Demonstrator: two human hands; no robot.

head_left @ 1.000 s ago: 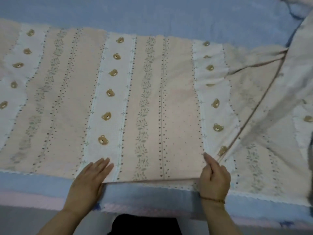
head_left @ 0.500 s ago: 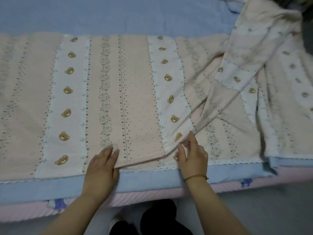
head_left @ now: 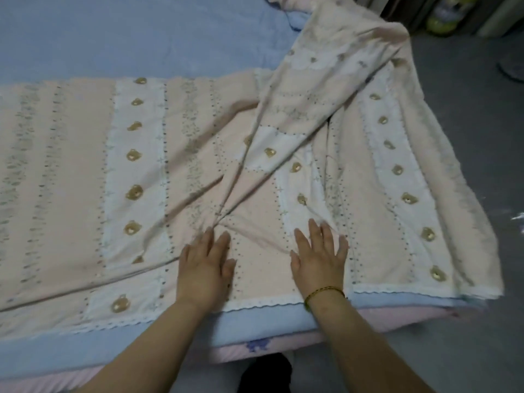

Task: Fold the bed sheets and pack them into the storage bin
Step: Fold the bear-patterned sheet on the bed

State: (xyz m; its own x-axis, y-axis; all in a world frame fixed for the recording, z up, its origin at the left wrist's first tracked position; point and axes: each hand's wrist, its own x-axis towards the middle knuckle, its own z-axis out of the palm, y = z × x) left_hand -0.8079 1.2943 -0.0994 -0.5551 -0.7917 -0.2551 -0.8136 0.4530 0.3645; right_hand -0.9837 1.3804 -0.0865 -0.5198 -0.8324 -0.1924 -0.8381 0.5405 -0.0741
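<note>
A person is pressing both hands flat onto a bed sheet (head_left: 71, 171) that is lying spread across a bed (head_left: 141, 38), close to its near edge. The left hand (head_left: 205, 262) and the right hand (head_left: 319, 259), fingers straight and gripping nothing, are resting palm-down on the cloth, a little apart. A bunched crease is running away from the left hand toward the far right.

Folding is looking barely begun. The left stretch is lying smooth, while the right part is slumping in a loose diagonal swag and draping over the bed's right side toward the floor (head_left: 467, 321). No storage bin is showing, so packing appears to be wholly ahead.

The sheet is looking thin and soft, striped in peach and white. It is carrying small bear faces and leafy bands, with a scalloped white trim (head_left: 261, 303) edging the near hem. A gold-coloured bracelet (head_left: 323, 292) is circling the right wrist.
</note>
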